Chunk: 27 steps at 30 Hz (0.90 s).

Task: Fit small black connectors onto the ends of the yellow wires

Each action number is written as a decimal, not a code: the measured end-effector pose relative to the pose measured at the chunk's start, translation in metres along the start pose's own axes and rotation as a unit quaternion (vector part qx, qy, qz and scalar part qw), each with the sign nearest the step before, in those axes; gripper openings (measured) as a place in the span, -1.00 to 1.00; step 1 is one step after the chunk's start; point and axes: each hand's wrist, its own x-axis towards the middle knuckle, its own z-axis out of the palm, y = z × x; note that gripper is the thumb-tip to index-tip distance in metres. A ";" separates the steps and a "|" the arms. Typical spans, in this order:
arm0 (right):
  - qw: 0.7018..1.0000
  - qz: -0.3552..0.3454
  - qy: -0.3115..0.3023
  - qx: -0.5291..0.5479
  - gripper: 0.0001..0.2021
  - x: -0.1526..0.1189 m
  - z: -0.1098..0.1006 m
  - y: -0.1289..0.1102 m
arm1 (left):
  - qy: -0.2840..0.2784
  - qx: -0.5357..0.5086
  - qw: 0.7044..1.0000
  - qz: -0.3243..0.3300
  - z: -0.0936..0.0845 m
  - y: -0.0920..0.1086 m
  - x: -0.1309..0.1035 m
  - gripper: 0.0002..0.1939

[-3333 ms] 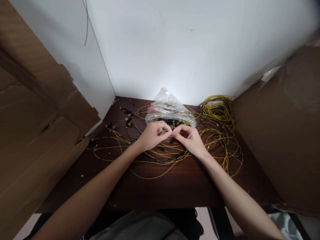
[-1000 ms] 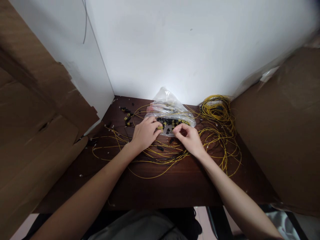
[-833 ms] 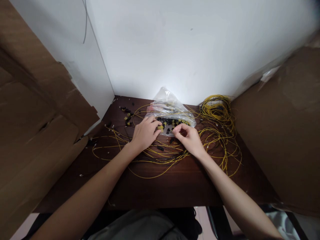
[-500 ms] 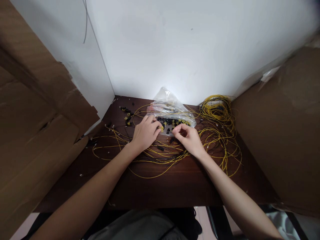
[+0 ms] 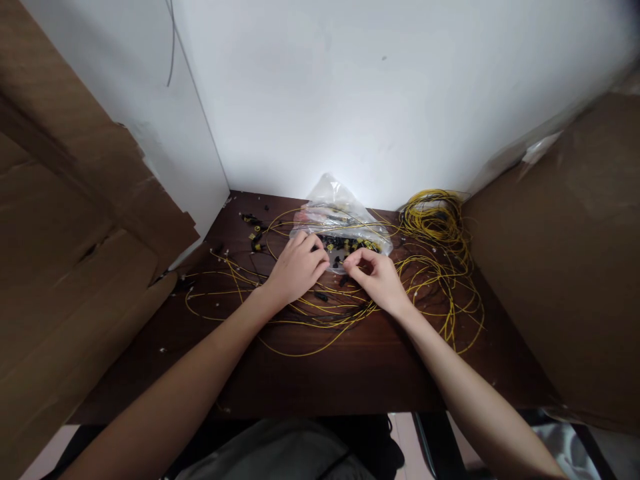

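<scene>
Behind one dark table (image 5: 350,380) rises a white wall (image 5: 340,100), with two cardboard panels flanking the tabletop, one left (image 5: 65,233) and one right (image 5: 550,253). Many loose yellow and black wires (image 5: 299,356), too tangled to count, spread across it, joining one coil (image 5: 419,228) at the back right. One clear plastic bag (image 5: 333,190) lies at the back centre, with numerous black and yellow connectors (image 5: 367,245) at its near side. Two hands meet before it: the left hand (image 5: 296,270) has curled fingers, contents impossible to tell; the right hand (image 5: 376,275) pinches one tiny piece (image 5: 342,263). Two black parts (image 5: 321,296) lie nearby.
</scene>
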 end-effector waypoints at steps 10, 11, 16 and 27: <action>1.000 -0.003 -0.005 -0.016 -0.87 -0.001 0.000 0.000 | -0.003 -0.006 1.000 0.012 0.002 0.001 0.000 -0.79; 1.000 -0.005 -0.005 -0.017 -0.88 -0.001 0.000 0.000 | -0.005 -0.005 1.000 0.014 0.002 0.001 0.000 -0.78; 1.000 -0.009 -0.006 -0.020 -0.89 0.000 0.001 -0.001 | -0.023 -0.011 0.999 0.035 0.003 0.000 0.000 -0.73; 1.000 -0.012 -0.012 -0.026 -0.90 -0.002 0.001 -0.001 | -0.014 -0.030 0.998 0.050 0.001 0.002 0.001 -0.76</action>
